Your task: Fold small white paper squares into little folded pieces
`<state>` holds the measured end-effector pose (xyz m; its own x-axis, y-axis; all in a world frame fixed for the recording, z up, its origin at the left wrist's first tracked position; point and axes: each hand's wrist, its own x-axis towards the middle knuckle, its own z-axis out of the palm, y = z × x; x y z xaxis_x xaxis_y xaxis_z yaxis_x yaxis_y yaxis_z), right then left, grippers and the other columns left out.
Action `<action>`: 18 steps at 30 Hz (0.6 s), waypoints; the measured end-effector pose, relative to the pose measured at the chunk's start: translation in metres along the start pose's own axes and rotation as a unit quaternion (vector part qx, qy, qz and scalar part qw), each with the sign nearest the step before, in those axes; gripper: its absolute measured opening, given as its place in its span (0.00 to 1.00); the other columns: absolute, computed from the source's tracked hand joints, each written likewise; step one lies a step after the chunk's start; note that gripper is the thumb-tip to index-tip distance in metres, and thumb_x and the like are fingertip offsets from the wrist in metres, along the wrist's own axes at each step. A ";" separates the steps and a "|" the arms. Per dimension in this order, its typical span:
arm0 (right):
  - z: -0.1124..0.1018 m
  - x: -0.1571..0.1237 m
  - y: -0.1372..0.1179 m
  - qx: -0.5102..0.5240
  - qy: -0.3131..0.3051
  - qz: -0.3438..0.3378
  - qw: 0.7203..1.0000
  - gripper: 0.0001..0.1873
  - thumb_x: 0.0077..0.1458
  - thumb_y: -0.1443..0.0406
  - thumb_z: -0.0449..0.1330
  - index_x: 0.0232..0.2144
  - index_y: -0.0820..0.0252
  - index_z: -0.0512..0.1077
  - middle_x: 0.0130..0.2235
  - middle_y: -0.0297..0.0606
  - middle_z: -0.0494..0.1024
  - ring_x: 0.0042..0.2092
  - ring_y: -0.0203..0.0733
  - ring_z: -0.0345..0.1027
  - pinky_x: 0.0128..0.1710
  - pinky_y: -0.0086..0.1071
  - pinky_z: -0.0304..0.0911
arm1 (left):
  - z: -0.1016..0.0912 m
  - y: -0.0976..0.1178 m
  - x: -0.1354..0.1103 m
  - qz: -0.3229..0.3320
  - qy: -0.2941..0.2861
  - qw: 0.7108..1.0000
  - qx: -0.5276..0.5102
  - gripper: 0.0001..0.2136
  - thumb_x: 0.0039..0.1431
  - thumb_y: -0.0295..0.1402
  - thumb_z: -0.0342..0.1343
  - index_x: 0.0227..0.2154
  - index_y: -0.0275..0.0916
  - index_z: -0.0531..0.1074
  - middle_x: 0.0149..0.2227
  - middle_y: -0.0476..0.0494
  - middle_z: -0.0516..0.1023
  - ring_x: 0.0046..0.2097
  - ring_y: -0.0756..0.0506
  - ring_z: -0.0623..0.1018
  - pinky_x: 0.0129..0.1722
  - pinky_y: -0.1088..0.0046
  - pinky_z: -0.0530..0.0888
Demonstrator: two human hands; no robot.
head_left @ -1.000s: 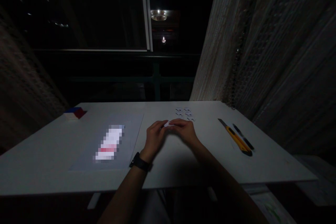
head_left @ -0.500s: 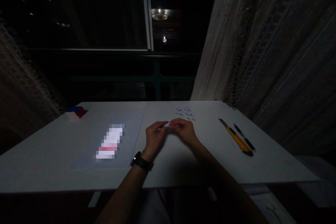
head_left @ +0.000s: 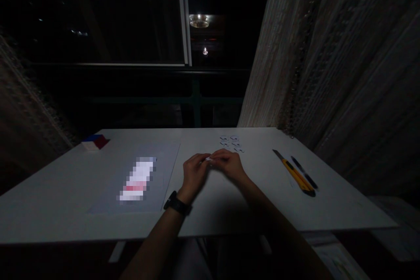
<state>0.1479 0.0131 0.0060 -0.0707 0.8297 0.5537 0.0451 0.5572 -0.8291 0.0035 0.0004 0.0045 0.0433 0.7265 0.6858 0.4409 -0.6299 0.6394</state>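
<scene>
I have paper point(head_left: 208, 159) pinched btwn near-closed fingers point(head_left: 222, 153), L hand point(head_left: 194, 173) & R hand point(head_left: 231, 167) both touching; paper's long axis hidden. Slips point(head_left: 236, 144) beyond paper, to R.

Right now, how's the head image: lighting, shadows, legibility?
Head view: dim overall, the right curtain fading into darkness; head view: bright patch at left is pixelated, its details unreadable; head view: dark shadow on the table between the forearms; head view: white piece between left hand and right hand too small and dim to identify.
</scene>
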 end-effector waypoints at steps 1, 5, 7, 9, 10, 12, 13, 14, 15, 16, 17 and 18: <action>-0.001 0.000 0.000 0.007 -0.003 0.004 1.000 0.07 0.37 0.61 0.68 0.23 0.55 0.77 0.29 0.37 0.77 0.33 0.40 0.70 0.36 0.34 0.66 | 0.000 0.000 0.000 0.001 0.000 1.000 -0.002 0.07 0.52 0.30 0.53 0.31 0.38 0.76 0.32 0.45 0.78 0.34 0.48 0.76 0.36 0.71 0.72; -0.004 0.001 0.000 0.023 -0.008 0.024 0.999 0.08 0.35 0.61 0.69 0.23 0.55 0.78 0.29 0.37 0.77 0.33 0.40 0.70 0.35 0.33 0.66 | -0.001 0.000 0.000 0.002 -0.006 1.000 -0.007 0.07 0.51 0.29 0.53 0.31 0.39 0.76 0.32 0.45 0.78 0.33 0.47 0.76 0.36 0.71 0.72; -0.004 0.001 0.001 0.019 -0.010 0.031 0.999 0.09 0.33 0.60 0.69 0.22 0.55 0.77 0.28 0.37 0.77 0.32 0.40 0.70 0.35 0.34 0.66 | -0.002 0.001 0.000 0.000 -0.011 1.000 -0.010 0.07 0.51 0.28 0.53 0.31 0.39 0.76 0.32 0.44 0.78 0.34 0.47 0.76 0.36 0.71 0.72; -0.004 0.001 0.001 0.017 -0.012 0.035 0.999 0.09 0.33 0.60 0.69 0.21 0.56 0.77 0.28 0.37 0.77 0.32 0.40 0.70 0.35 0.34 0.66 | -0.002 0.000 0.000 -0.007 -0.011 1.000 -0.014 0.07 0.51 0.28 0.53 0.31 0.39 0.76 0.32 0.44 0.78 0.34 0.47 0.76 0.37 0.71 0.71; -0.004 0.001 0.000 0.020 -0.013 0.036 0.999 0.09 0.33 0.60 0.69 0.22 0.56 0.77 0.28 0.37 0.77 0.33 0.40 0.71 0.35 0.34 0.66 | -0.001 0.000 0.000 -0.015 -0.011 1.000 -0.017 0.07 0.51 0.28 0.54 0.32 0.40 0.76 0.32 0.45 0.78 0.34 0.47 0.76 0.37 0.71 0.71; -0.004 0.002 0.000 0.029 -0.013 0.045 0.999 0.09 0.33 0.61 0.68 0.22 0.57 0.77 0.29 0.37 0.78 0.33 0.41 0.71 0.36 0.34 0.66 | 0.000 0.000 0.000 -0.038 -0.011 0.999 -0.026 0.07 0.50 0.30 0.55 0.32 0.40 0.76 0.32 0.44 0.79 0.34 0.47 0.76 0.37 0.71 0.71; -0.004 0.002 0.000 0.033 -0.011 0.056 0.998 0.09 0.34 0.62 0.68 0.23 0.57 0.77 0.29 0.37 0.78 0.33 0.41 0.71 0.36 0.34 0.66 | 0.001 -0.001 0.000 -0.054 -0.012 0.998 -0.035 0.07 0.49 0.30 0.55 0.31 0.40 0.76 0.33 0.44 0.79 0.34 0.47 0.76 0.38 0.70 0.72; -0.005 0.002 0.000 0.036 -0.007 0.071 0.997 0.09 0.35 0.62 0.68 0.23 0.58 0.77 0.28 0.37 0.78 0.32 0.41 0.71 0.36 0.34 0.66 | 0.002 -0.001 0.001 -0.075 -0.012 0.996 -0.047 0.07 0.48 0.31 0.57 0.32 0.39 0.76 0.32 0.44 0.79 0.34 0.46 0.76 0.37 0.70 0.72; -0.005 0.002 0.001 0.036 -0.001 0.088 0.995 0.08 0.35 0.63 0.67 0.24 0.59 0.77 0.27 0.37 0.78 0.32 0.41 0.71 0.35 0.34 0.65 | 0.003 -0.001 0.001 -0.097 -0.016 0.993 -0.064 0.08 0.47 0.32 0.58 0.32 0.39 0.76 0.32 0.44 0.79 0.34 0.46 0.76 0.37 0.70 0.72; -0.006 0.003 0.001 0.035 0.007 0.103 0.994 0.08 0.35 0.63 0.67 0.24 0.59 0.77 0.27 0.37 0.78 0.31 0.40 0.71 0.35 0.34 0.65 | 0.004 -0.001 0.002 -0.121 -0.021 0.989 -0.086 0.10 0.46 0.33 0.59 0.33 0.38 0.76 0.32 0.44 0.79 0.33 0.46 0.76 0.37 0.69 0.72; -0.006 0.003 0.001 0.031 0.014 0.113 0.993 0.08 0.35 0.63 0.67 0.24 0.59 0.77 0.26 0.36 0.78 0.30 0.40 0.71 0.34 0.33 0.65 | 0.004 -0.001 0.002 -0.144 -0.027 0.983 -0.113 0.12 0.44 0.33 0.60 0.35 0.38 0.76 0.32 0.43 0.79 0.33 0.46 0.77 0.36 0.69 0.73; -0.007 0.003 0.002 0.025 0.019 0.120 0.992 0.08 0.35 0.64 0.67 0.24 0.60 0.77 0.25 0.36 0.78 0.29 0.40 0.71 0.33 0.33 0.65 | 0.005 -0.001 0.003 -0.165 -0.032 0.976 -0.141 0.14 0.42 0.32 0.61 0.36 0.37 0.75 0.31 0.43 0.79 0.33 0.45 0.77 0.36 0.69 0.73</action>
<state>0.1543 0.0171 0.0067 -0.0268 0.9397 0.3410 0.0062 0.3413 -0.9399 0.0077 0.0046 0.0041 0.0012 0.9127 0.4086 0.1775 -0.4023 0.8981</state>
